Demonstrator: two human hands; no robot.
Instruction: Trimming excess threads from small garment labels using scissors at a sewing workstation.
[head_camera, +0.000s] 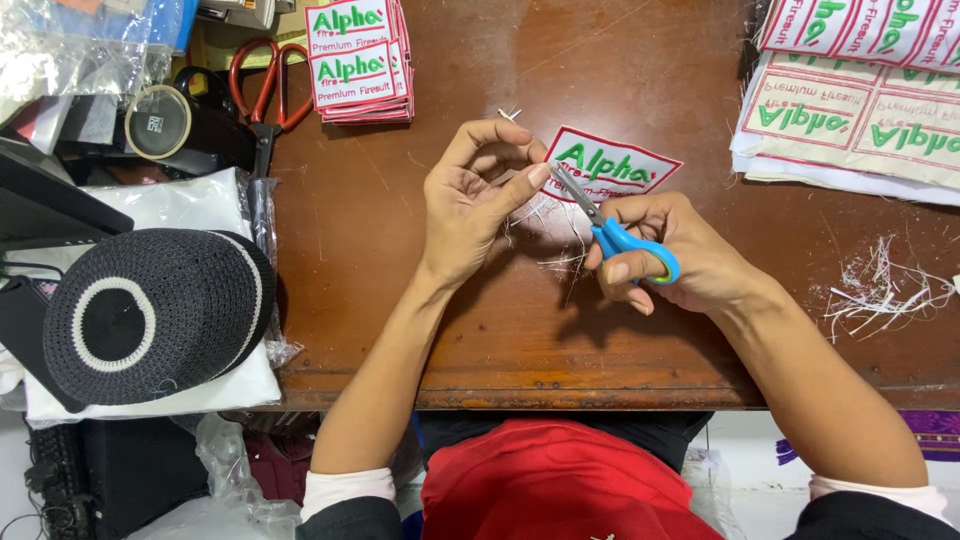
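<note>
Brown wooden table (400, 300), with our hands trimming a patch over it.

Our left hand (470, 205) pinches the edge of the white patch (610, 165) with red border and green lettering; our right hand (680, 255) grips small blue-handled scissors (610, 232), blades at that edge. More patches (360, 60) lie stacked behind, near red-handled scissors (265, 90).

Patch (610, 167) on worktop (400, 300) behind both hands, snips (615, 232) in right hand (680, 255), patch stack (358, 60) far left, sheets (850, 110) far right, cap (155, 315) left of worktop.
</note>
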